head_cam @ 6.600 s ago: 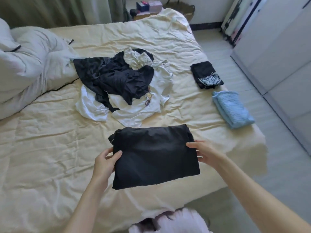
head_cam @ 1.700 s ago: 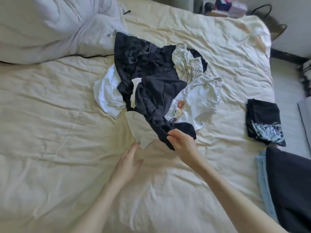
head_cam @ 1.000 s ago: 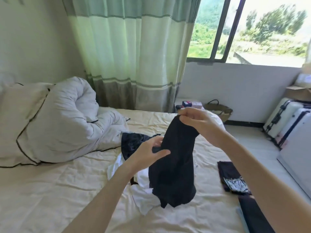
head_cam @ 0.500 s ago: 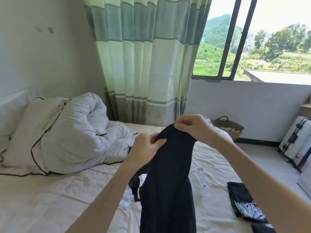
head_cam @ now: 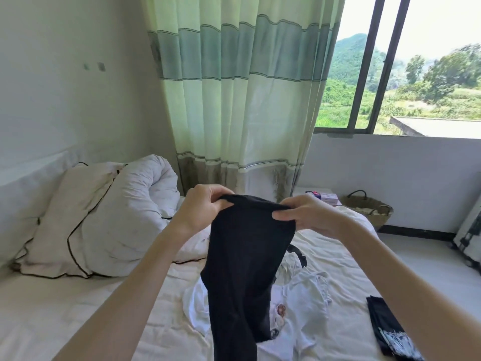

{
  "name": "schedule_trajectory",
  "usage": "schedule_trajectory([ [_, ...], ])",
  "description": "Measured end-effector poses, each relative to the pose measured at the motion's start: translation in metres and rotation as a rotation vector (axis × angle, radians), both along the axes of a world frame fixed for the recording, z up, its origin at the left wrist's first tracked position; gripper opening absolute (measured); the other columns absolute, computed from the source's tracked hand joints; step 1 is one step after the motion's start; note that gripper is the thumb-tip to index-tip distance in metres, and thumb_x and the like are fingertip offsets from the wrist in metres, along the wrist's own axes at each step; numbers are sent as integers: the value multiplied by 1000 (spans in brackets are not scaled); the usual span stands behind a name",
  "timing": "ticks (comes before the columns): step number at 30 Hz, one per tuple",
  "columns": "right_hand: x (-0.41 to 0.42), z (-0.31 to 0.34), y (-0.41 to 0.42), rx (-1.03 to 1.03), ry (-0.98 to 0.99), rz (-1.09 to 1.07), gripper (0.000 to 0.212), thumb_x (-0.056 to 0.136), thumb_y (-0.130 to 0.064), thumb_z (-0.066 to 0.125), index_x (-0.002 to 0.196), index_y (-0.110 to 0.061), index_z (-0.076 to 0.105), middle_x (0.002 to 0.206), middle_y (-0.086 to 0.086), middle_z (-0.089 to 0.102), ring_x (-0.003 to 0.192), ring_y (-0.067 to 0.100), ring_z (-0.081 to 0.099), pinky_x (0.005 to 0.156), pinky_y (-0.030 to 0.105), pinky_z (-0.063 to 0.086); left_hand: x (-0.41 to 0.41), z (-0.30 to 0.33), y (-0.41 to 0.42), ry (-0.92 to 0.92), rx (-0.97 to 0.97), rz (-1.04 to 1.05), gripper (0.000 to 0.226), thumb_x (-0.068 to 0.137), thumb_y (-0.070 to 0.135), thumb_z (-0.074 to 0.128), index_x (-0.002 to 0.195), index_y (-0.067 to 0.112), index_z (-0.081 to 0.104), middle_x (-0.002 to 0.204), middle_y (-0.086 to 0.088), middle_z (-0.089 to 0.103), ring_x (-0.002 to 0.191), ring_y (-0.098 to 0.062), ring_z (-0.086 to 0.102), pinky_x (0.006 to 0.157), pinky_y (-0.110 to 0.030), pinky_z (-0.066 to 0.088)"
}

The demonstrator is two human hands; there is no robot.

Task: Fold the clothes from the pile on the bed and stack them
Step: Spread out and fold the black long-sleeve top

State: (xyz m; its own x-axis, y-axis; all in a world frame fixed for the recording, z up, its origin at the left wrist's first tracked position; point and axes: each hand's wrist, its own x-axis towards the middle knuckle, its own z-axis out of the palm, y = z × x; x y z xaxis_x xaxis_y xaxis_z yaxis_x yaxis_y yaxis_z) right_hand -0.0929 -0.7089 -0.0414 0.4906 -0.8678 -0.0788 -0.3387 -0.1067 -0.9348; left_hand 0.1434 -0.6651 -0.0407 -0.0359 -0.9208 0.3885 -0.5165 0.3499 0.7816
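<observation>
Your left hand and right hand each pinch the top edge of the black garment, which hangs above the white clothes on the bed.

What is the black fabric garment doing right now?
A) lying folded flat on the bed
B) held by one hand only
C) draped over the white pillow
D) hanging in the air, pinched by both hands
D: the left hand and right hand each pinch the top edge of the black fabric garment, which hangs above the bed.
</observation>
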Motion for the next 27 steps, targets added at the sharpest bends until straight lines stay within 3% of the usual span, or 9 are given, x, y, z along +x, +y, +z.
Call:
schedule_trajectory([
  [1, 3, 6, -2, -7, 11, -19, 6, 84, -12, 68, 84, -10, 73, 86, 10, 72, 77, 17, 70, 65, 23, 55, 3, -2, -3, -47, -10, 53, 19, 87, 4, 63, 90, 19, 73, 87, 3, 73, 90, -13, 68, 87, -29, 52],
  [5, 16, 28, -9, -66, 69, -85, 29, 83, -19, 71, 99, 5, 67, 90, 16, 66, 79, 24, 63, 81, 36, 53, 14, -7, -15, -202, -62, 180, 15, 90, 7, 60, 96, 13, 72, 84, 2, 69, 89, -16, 65, 84, -28, 50],
  [8, 21, 36, -13, -16, 14, -96, 19, 83, -16, 71, 90, 2, 69, 80, 12, 70, 69, 20, 67, 69, 30, 57, 19, -8, -17, -271, -97, 214, 19, 90, 5, 56, 98, 15, 71, 79, 7, 66, 81, -13, 61, 76, -19, 46],
  [12, 21, 40, -17, 4, -120, -147, 5, 82, -10, 71, 80, -6, 74, 76, 10, 72, 63, 19, 69, 55, 26, 56, 27, -21, -16, -301, -50, 229, 25, 86, -1, 52, 97, 12, 70, 83, 0, 68, 80, -17, 61, 75, -25, 49],
  [15, 15, 39, -20, -46, -161, -209, 14, 81, -10, 72, 69, -16, 77, 77, 6, 74, 64, 16, 70, 54, 23, 55, 34, -41, -12, -266, 52, 253, 19, 86, 2, 55, 91, 14, 69, 81, -1, 66, 77, -18, 59, 70, -22, 44],
  [17, 10, 35, -22, -26, -178, -252, 9, 80, -11, 73, 73, -13, 76, 78, 7, 73, 63, 17, 70, 56, 27, 57, 33, -51, -8, -248, 59, 284, 14, 86, 7, 61, 97, 13, 66, 92, -2, 64, 78, -16, 59, 72, -23, 44],
  [20, 15, 28, -22, 57, -213, -269, 10, 78, -10, 74, 84, -2, 72, 84, 12, 72, 69, 20, 69, 66, 30, 59, 8, -56, 1, -139, -61, 281, 14, 83, 18, 69, 96, 16, 62, 89, -1, 58, 72, -14, 56, 71, -24, 46],
  [23, 31, 23, -20, 65, -235, -264, 5, 78, -6, 74, 76, -2, 71, 78, 11, 71, 70, 19, 68, 66, 28, 59, -35, -57, 13, 44, -174, 167, 13, 82, 26, 70, 87, 28, 58, 82, 8, 61, 70, -6, 57, 64, -15, 46],
  [27, 34, 24, -15, 117, -182, -127, 10, 81, -7, 70, 87, 2, 70, 86, 15, 71, 77, 23, 68, 72, 32, 58, -51, -51, 10, 162, -209, 108, 38, 84, 25, 68, 116, 30, 49, 112, 15, 55, 97, 1, 55, 79, -15, 47],
])
